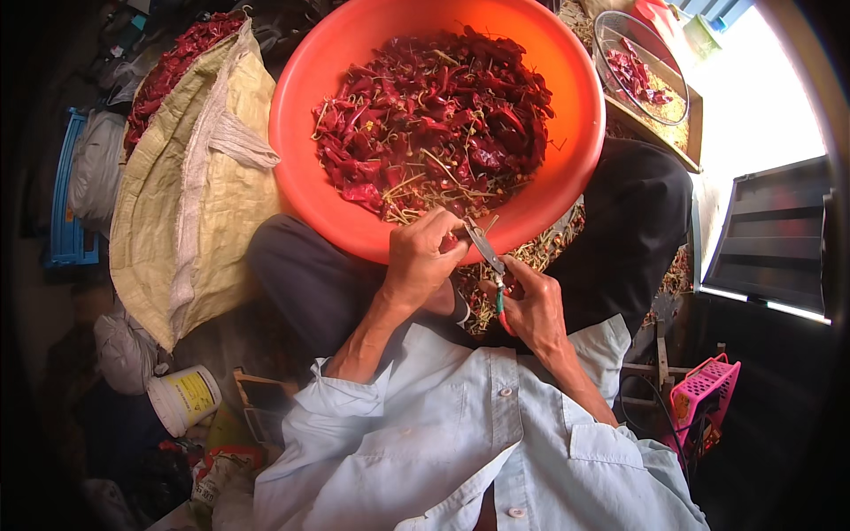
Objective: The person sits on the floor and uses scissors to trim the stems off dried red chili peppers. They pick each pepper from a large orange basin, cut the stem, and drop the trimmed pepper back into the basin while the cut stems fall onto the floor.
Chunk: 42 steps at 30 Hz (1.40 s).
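My left hand (423,259) pinches a dried red chilli (449,243), mostly hidden by the fingers, above the near rim of an orange-red plastic basin (578,113). In my right hand (533,302) is a pair of scissors (485,247) with green and red on the handles. The blades point up and left, close to the left fingertips, beside a thin pale stem (492,224). Whether the blades touch the chilli I cannot tell. Dried red chillies (438,126) heap inside the basin, with loose stems (441,189) mostly on their near side.
A woven sack (236,192) of dried chillies (186,60) stands left of the basin. At the upper right, a mesh sieve (599,60) lies over a wooden tray (694,133). Cut stems (558,245) litter the floor between my knees. A white bucket (184,400) and pink basket (707,391) flank me.
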### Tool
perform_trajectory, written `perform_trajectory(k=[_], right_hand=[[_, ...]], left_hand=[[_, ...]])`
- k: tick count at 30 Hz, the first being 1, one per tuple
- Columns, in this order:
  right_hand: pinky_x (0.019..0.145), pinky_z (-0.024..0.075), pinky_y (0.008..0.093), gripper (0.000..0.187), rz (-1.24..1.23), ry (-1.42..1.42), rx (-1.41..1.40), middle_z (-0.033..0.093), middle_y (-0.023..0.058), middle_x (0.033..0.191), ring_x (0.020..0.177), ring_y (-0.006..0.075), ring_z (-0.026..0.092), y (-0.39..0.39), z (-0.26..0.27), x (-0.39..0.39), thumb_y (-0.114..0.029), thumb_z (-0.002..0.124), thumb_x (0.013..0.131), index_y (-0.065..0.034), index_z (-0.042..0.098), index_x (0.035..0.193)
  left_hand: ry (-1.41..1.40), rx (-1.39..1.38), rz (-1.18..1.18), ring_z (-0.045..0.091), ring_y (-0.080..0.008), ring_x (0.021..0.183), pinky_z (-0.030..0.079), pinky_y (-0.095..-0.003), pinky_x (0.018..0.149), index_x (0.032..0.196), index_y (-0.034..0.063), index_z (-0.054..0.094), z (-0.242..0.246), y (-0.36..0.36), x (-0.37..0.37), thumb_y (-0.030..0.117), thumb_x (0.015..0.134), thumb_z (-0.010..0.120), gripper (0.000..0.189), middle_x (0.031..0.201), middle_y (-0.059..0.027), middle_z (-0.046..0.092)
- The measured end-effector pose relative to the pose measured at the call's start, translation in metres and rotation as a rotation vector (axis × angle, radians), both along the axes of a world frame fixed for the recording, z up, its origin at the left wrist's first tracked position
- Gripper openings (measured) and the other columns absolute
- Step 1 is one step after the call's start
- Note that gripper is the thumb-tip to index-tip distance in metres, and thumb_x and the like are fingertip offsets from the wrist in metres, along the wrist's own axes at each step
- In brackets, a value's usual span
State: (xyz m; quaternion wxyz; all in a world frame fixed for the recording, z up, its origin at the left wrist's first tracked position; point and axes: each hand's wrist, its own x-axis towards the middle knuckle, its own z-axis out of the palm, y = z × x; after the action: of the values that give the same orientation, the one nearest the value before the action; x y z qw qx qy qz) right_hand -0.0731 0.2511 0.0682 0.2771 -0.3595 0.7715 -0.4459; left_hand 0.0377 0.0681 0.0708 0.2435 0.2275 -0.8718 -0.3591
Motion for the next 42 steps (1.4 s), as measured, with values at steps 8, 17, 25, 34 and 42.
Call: perform_trajectory(k=[8, 17, 25, 34, 42], right_hand=[[0.055, 0.0445, 0.033, 0.029, 0.028, -0.36, 0.113, 0.067, 0.007, 0.071, 0.058, 0.0133, 0.055, 0.0, 0.007, -0.011, -0.021, 0.082, 0.091, 0.0013, 0.076, 0.108], [0.043, 0.0302, 0.0227, 0.029, 0.075, -1.113, 0.07, 0.068, 0.0043, 0.071, 0.047, 0.0046, 0.046, 0.006, 0.011, -0.021, -0.02, 0.078, 0.096, 0.0044, 0.076, 0.111], [0.045, 0.0336, 0.0242, 0.031, 0.2, -1.528, -0.148, 0.063, 0.0049, 0.068, 0.047, 0.0063, 0.043, 0.013, -0.005, -0.015, -0.02, 0.068, 0.102, 0.005, 0.071, 0.12], [0.043, 0.033, 0.0247, 0.039, 0.346, -1.705, -0.424, 0.051, -0.0023, 0.057, 0.043, 0.0067, 0.04, 0.016, -0.018, -0.006, -0.031, 0.058, 0.108, 0.0024, 0.069, 0.125], [0.053, 0.0386, 0.0249, 0.04, -0.378, -1.542, -0.625, 0.06, 0.0005, 0.076, 0.058, 0.0089, 0.048, 0.017, -0.004, -0.023, -0.038, 0.057, 0.11, -0.0053, 0.066, 0.132]], left_hand=[[0.04, 0.014, -0.018, 0.065, -0.0238, 0.071, 0.051, -0.0357, 0.064, 0.099, 0.0014, 0.07, -0.003, -0.001, 0.002, 0.002, 0.082, 0.082, 0.021, 0.085, -0.0098, 0.065], [0.035, 0.23, -0.12, 0.061, -0.0145, 0.072, 0.049, -0.0308, 0.063, 0.104, -0.0025, 0.075, -0.001, -0.011, 0.006, 0.002, 0.083, 0.086, 0.024, 0.079, -0.0059, 0.062], [0.162, 0.655, -0.146, 0.057, -0.0064, 0.069, 0.046, -0.0258, 0.059, 0.101, 0.001, 0.076, -0.007, -0.013, 0.011, 0.006, 0.087, 0.086, 0.018, 0.083, 0.0012, 0.065], [0.35, 1.431, -0.095, 0.053, -0.0069, 0.052, 0.043, -0.0242, 0.044, 0.103, 0.0005, 0.072, -0.01, 0.005, 0.006, 0.013, 0.098, 0.078, 0.015, 0.08, -0.0022, 0.066], [0.488, 1.287, -0.025, 0.059, -0.0084, 0.059, 0.048, -0.023, 0.051, 0.12, 0.0045, 0.07, -0.023, -0.016, 0.007, 0.023, 0.106, 0.067, 0.024, 0.092, -0.0079, 0.073]])
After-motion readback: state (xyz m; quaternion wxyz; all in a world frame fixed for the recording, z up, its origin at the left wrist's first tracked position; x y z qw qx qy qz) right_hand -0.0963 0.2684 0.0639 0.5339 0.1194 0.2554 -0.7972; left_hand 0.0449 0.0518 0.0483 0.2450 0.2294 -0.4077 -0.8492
